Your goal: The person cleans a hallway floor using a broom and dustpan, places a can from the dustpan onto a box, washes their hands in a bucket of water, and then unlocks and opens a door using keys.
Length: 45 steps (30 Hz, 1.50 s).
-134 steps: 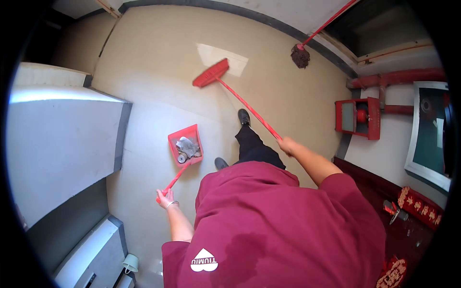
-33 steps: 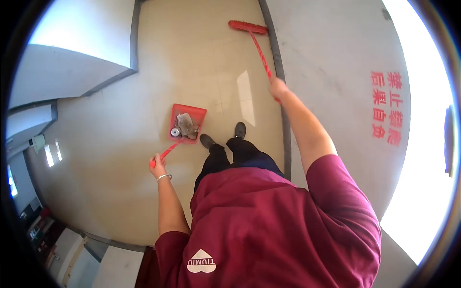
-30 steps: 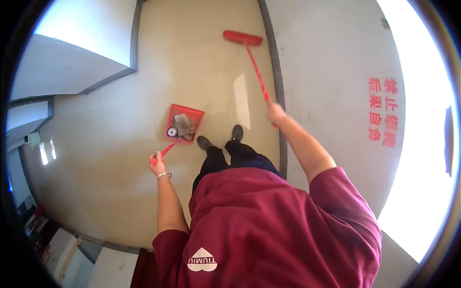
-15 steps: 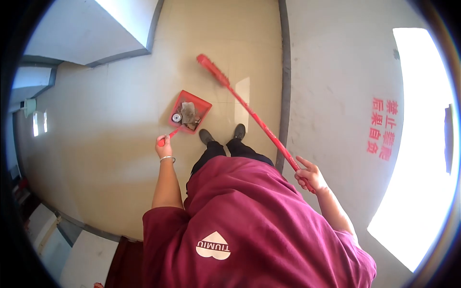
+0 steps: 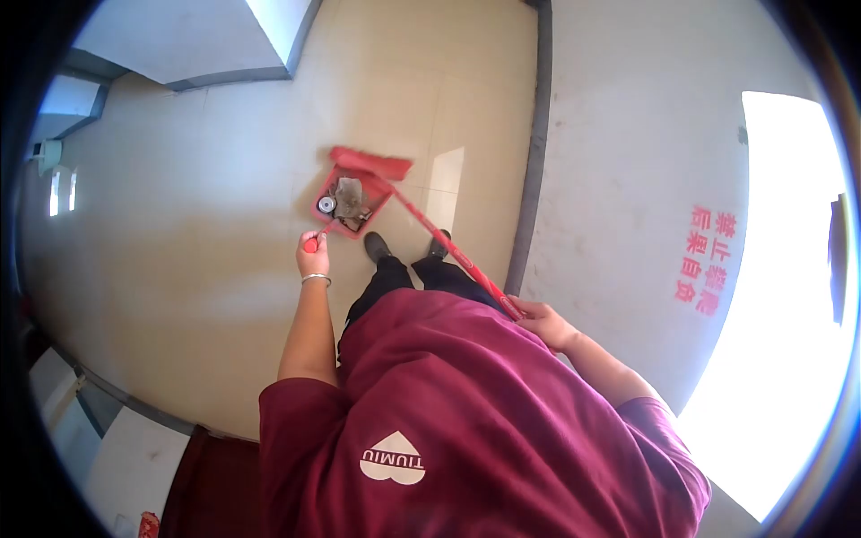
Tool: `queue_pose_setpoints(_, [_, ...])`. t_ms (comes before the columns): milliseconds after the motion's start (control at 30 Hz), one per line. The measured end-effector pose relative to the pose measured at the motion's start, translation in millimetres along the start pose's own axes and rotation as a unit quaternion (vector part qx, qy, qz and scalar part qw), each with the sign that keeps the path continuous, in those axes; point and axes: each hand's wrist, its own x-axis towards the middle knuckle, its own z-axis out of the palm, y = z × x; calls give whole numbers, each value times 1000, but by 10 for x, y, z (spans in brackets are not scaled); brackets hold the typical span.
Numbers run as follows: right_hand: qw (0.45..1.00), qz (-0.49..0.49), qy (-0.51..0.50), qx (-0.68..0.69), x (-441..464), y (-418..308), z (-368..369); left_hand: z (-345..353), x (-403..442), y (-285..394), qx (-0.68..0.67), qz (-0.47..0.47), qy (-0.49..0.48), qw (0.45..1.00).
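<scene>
My left hand (image 5: 313,254) is closed round the handle end of a red dustpan (image 5: 373,213). The pan rests on the tiled floor in front of my feet and holds crumpled grey litter (image 5: 349,199) and a round, can-like item (image 5: 326,205). My right hand (image 5: 541,323) grips the upper end of a red broom (image 5: 437,237). The broom's slightly blurred head (image 5: 372,164) lies across the far edge of the dustpan, its shaft slanting down to the right.
A grey wall (image 5: 619,179) with red lettering runs along the right, beside a bright opening (image 5: 762,359). A white block-like wall (image 5: 188,36) juts out at the upper left. A pale green bin (image 5: 47,155) stands at the far left.
The broom head has come from the far floor along the right wall back to the dustpan's far edge. My right hand has drawn in close to my body; my left hand still holds the dustpan.
</scene>
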Motion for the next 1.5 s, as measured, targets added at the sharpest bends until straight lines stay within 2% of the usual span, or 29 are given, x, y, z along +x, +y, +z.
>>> queue_pose_setpoints(67, [1000,16,-2,19,-218,-173,38,-30,23,-31,-6,3,16,1000])
queue_pose_setpoints(133, [998,32,29,52,-361,-418,219,-90,30,-115,-88,-11,38,995])
queue_pose_setpoints(167, [998,33,22,48,-350,-392,223,-140,14,-155,-85,-14,45,995])
queue_pose_setpoints(233, [996,-44,8,81,-338,-314,184,-237,-22,-185,-76,-18,55,995])
queue_pose_setpoints(267, [996,-82,18,42,-198,-254,143,-271,-47,-211,-76,-18,61,995])
queue_pose_setpoints(300, [996,-85,13,39,-100,-407,121,-295,-93,-272,-91,-41,66,993])
queue_pose_setpoints(333, [994,-14,22,-107,30,-677,106,-301,-124,-337,-106,-64,70,990])
queue_pose_setpoints(367, [966,55,31,-251,151,-853,57,-303,-147,-432,-106,-62,77,989])
queue_pose_setpoints(433, [912,-90,98,-387,720,-486,-176,-319,-256,-601,-150,-96,84,980])
queue_pose_setpoints(567, [914,-71,81,-392,1033,-343,-380,-314,-471,-368,-223,-135,122,958])
queue_pose_setpoints(633, [909,-201,-5,-366,864,-274,-454,-267,-462,-356,-227,-150,148,951])
queue_pose_setpoints(667, [926,-212,-31,-310,769,-231,-530,-220,-470,-375,-232,-149,156,949])
queue_pose_setpoints(700, [923,-215,-33,-318,585,-312,-602,-160,-474,-458,-222,-143,167,950])
queue_pose_setpoints(767, [991,-23,-69,-108,272,-593,-655,-21,-466,-711,-227,-144,191,944])
queue_pose_setpoints(833, [987,-49,-70,-135,276,-613,-844,57,-551,-706,-236,-97,207,944])
queue_pose_setpoints(900, [982,-77,-64,-159,387,-655,-843,107,-608,-745,-242,-110,226,937])
queue_pose_setpoints(967, [964,-53,-78,-250,628,-928,-737,139,-633,-708,-253,-122,240,929])
queue_pose_setpoints(1000, [941,-74,-58,-326,820,-978,-677,145,-640,-712,-238,-135,243,931])
queue_pose_setpoints(1033, [912,-92,-38,-399,1060,-947,-624,130,-632,-719,-221,-152,246,932])
queue_pose_setpoints(1067, [908,-93,-43,-406,1323,-814,-624,107,-598,-712,-224,-155,254,928])
queue_pose_setpoints(1133, [770,-268,-4,-580,1803,-639,-620,52,-452,-707,-215,-175,256,926])
queue_pose_setpoints(1167, [767,-268,-13,-583,1765,-584,-658,69,-485,-716,-215,-180,264,923])
queue_pose_setpoints(1233, [787,-269,-69,-551,1547,-470,-753,116,-504,-729,-221,-178,261,923])
queue_pose_setpoints(1300, [894,-182,-155,-378,1045,-690,-877,136,-513,-746,-217,-176,276,920])
queue_pose_setpoints(1367, [955,47,-145,-253,558,-1348,-920,137,-391,-713,-219,-178,293,913])
queue_pose_setpoints(1433, [950,28,-123,-287,212,-1456,-1015,120,-511,-525,-307,-209,310,875])
queue_pose_setpoints(1500, [941,5,-108,-319,120,-1350,-1171,172,-666,-724,-310,-204,318,873])
